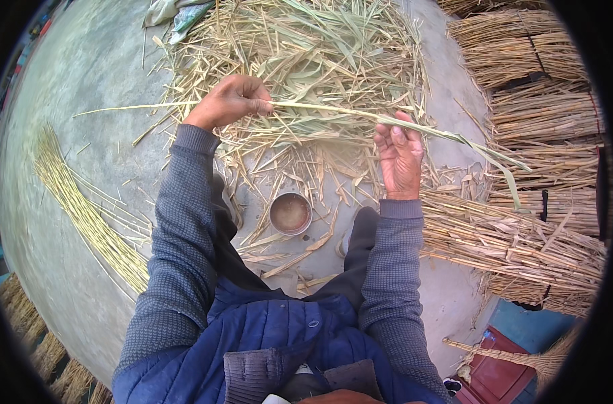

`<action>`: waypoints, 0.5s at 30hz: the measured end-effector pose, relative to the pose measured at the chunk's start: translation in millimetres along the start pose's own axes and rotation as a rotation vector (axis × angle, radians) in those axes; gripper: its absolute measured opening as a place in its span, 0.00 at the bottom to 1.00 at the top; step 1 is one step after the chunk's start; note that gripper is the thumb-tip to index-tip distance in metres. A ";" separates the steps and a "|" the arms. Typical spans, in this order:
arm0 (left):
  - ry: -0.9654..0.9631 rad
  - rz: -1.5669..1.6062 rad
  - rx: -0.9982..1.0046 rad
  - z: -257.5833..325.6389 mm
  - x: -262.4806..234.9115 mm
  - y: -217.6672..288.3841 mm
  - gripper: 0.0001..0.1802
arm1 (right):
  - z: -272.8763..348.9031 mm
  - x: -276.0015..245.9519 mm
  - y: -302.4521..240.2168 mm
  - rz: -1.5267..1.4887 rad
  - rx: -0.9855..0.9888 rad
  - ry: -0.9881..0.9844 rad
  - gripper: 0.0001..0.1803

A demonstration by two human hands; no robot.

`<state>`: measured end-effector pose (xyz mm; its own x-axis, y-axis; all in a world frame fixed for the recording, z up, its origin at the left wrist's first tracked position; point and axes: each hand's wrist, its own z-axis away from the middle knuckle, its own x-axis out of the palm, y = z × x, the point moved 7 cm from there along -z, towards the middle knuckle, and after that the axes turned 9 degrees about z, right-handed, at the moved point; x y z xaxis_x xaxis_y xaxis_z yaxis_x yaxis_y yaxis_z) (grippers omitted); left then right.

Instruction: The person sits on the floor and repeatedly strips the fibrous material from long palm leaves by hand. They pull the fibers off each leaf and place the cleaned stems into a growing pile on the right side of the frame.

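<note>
My left hand (231, 101) is closed around a long pale green reed stalk (333, 111) that runs level across the view, its bare end sticking out to the left. My right hand (399, 156) is palm up with the fingers apart, and the stalk passes over its fingertips; leafy blades hang off the stalk to the right. Under both hands lies a heap of stripped leaves and husks (306, 60) on the concrete floor (84, 81).
A small metal cup (291, 213) with brownish liquid stands between my knees. A row of cleaned thin stalks (84, 215) lies at the left. Tied reed bundles (535, 114) are stacked at the right. A broom (522, 360) and a red object (498, 377) lie at lower right.
</note>
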<state>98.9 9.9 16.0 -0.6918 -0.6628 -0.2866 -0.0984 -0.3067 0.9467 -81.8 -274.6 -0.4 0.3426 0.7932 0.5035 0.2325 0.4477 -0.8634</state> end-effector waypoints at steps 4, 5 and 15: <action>0.006 0.046 -0.035 3.3 -7.7 4.3 0.11 | 2.8 11.0 -5.2 0.072 -0.073 -0.087 0.19; 0.033 0.018 -0.038 3.0 -6.8 8.7 0.12 | 3.2 11.5 -7.2 0.110 -0.098 -0.063 0.17; 0.194 -0.250 0.658 -5.5 96.4 78.6 0.08 | 14.3 41.1 6.5 0.252 -0.133 0.008 0.11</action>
<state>28.4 -81.8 61.9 -0.4592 -0.7547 -0.4685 -0.6886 -0.0308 0.7245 -79.2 -233.2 14.3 0.4122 0.8689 0.2740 0.2562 0.1780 -0.9501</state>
